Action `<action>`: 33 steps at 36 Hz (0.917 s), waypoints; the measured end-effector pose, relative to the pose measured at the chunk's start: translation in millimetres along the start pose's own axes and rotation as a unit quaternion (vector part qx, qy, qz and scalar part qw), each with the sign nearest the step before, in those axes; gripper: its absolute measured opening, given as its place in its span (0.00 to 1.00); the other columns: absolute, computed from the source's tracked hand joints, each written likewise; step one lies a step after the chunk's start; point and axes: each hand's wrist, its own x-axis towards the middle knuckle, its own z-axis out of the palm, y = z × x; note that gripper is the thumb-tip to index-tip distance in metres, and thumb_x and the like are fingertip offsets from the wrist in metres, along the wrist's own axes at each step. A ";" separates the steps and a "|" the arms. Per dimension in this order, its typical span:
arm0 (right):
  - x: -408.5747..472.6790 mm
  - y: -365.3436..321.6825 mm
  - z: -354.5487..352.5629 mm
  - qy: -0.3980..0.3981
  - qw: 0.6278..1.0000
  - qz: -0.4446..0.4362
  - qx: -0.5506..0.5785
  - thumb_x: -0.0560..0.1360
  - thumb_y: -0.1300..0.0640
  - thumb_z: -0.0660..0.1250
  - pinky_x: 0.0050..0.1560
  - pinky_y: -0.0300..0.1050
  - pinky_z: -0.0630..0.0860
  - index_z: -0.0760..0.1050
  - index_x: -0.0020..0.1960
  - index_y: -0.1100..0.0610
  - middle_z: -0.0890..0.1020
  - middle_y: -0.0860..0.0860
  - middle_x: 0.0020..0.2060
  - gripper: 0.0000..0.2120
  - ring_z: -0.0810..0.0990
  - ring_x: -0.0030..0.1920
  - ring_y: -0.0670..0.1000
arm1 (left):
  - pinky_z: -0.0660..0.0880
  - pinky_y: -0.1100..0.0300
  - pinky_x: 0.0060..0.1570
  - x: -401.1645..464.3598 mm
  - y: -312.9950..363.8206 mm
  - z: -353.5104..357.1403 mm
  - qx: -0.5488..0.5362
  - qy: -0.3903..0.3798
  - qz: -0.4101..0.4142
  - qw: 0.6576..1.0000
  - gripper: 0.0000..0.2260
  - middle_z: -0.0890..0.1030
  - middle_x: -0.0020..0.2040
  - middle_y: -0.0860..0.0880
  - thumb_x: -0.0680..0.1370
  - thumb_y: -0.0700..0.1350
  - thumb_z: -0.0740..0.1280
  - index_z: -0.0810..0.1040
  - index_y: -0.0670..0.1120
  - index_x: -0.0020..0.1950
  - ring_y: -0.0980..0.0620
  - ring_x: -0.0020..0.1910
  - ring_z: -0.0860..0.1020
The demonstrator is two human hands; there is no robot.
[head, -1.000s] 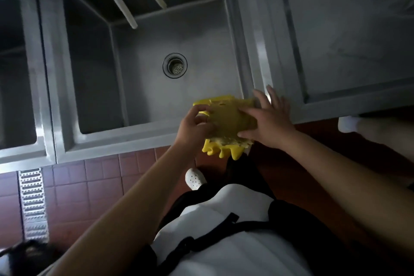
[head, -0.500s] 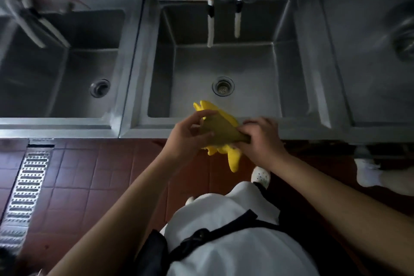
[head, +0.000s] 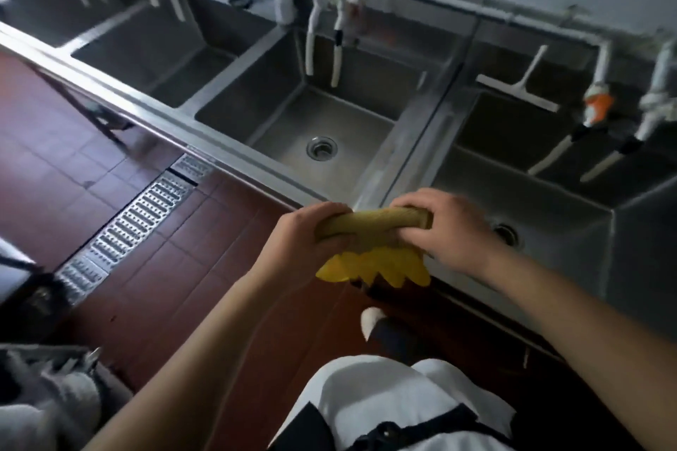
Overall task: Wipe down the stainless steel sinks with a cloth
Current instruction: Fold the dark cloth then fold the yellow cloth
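Observation:
A yellow cloth point(head: 373, 231) is rolled into a thick bar, with loose yellow folds hanging below it. My left hand point(head: 307, 234) grips its left end and my right hand point(head: 450, 227) grips its right end. Both hands are held in front of the sinks' front edge, above the red tiled floor. A row of stainless steel sinks runs behind: the middle sink point(head: 285, 110) with a round drain point(head: 321, 148), the right sink point(head: 549, 205) partly hidden by my right hand, and a left sink point(head: 146, 48).
White-handled taps and hoses point(head: 337, 44) hang over the basins. A white squeegee point(head: 516, 91) leans in the right sink, near an orange-tipped sprayer point(head: 595, 108). A metal floor drain grate point(head: 135, 220) runs across the red tiles at left.
The view has swung left and tilted, so more sinks show. The cloth, loosely bunched between my hands before, is now rolled tight with each hand gripping one end.

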 end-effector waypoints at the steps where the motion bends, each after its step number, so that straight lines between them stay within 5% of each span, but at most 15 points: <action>1: 15.9 -4.7 1.9 -0.028 0.999 0.004 0.032 0.71 0.55 0.76 0.47 0.44 0.78 0.81 0.51 0.45 0.83 0.43 0.45 0.10 0.80 0.47 0.44 | 0.78 0.61 0.45 0.5 -7.2 -8.6 -0.036 0.014 -0.027 0.999 0.16 0.82 0.45 0.63 0.68 0.57 0.70 0.78 0.61 0.55 0.61 0.44 0.81; 4: 61.8 -13.3 12.4 -0.116 0.982 0.014 0.147 0.72 0.61 0.75 0.46 0.42 0.82 0.82 0.53 0.49 0.83 0.48 0.43 0.12 0.83 0.46 0.46 | 0.78 0.65 0.44 3.4 -27.9 -31.6 -0.109 0.059 -0.069 0.990 0.15 0.83 0.45 0.62 0.69 0.49 0.76 0.80 0.64 0.51 0.60 0.44 0.81; 9: 155.3 -34.1 51.3 -0.204 0.959 -0.031 0.196 0.72 0.67 0.74 0.46 0.44 0.82 0.82 0.55 0.53 0.84 0.52 0.44 0.15 0.84 0.47 0.51 | 0.78 0.65 0.42 5.9 -68.0 -80.0 -0.174 0.134 -0.142 0.965 0.16 0.84 0.46 0.53 0.71 0.36 0.77 0.82 0.52 0.53 0.59 0.44 0.81; 16: 283.9 -91.0 109.3 -0.274 0.927 -0.111 0.232 0.72 0.69 0.73 0.46 0.53 0.83 0.82 0.55 0.57 0.83 0.58 0.44 0.14 0.83 0.44 0.55 | 0.78 0.65 0.41 23.3 -115.5 -158.7 -0.183 0.244 -0.238 0.922 0.15 0.84 0.44 0.55 0.69 0.39 0.78 0.84 0.53 0.52 0.58 0.42 0.82; 23: 381.8 -148.3 168.9 -0.331 0.896 -0.160 0.250 0.74 0.69 0.71 0.45 0.46 0.84 0.81 0.55 0.57 0.82 0.58 0.47 0.13 0.82 0.47 0.54 | 0.78 0.64 0.40 39.5 -162.7 -212.4 -0.176 0.370 -0.290 0.865 0.16 0.84 0.41 0.56 0.68 0.37 0.78 0.84 0.55 0.49 0.59 0.40 0.81; 29: 437.8 -194.2 216.6 -0.337 0.888 -0.181 0.256 0.71 0.71 0.72 0.42 0.59 0.82 0.83 0.51 0.54 0.84 0.58 0.43 0.15 0.83 0.41 0.58 | 0.80 0.61 0.43 43.4 -208.0 -256.1 -0.187 0.419 -0.311 0.832 0.14 0.84 0.48 0.46 0.70 0.34 0.77 0.83 0.45 0.53 0.55 0.44 0.81; 33: 476.5 -224.4 253.6 -0.325 0.894 -0.170 0.256 0.71 0.72 0.72 0.43 0.61 0.81 0.84 0.50 0.55 0.84 0.53 0.40 0.15 0.81 0.39 0.52 | 0.80 0.61 0.45 49.3 -256.4 -298.8 -0.215 0.414 -0.305 0.830 0.15 0.84 0.45 0.52 0.70 0.35 0.77 0.84 0.50 0.51 0.55 0.46 0.82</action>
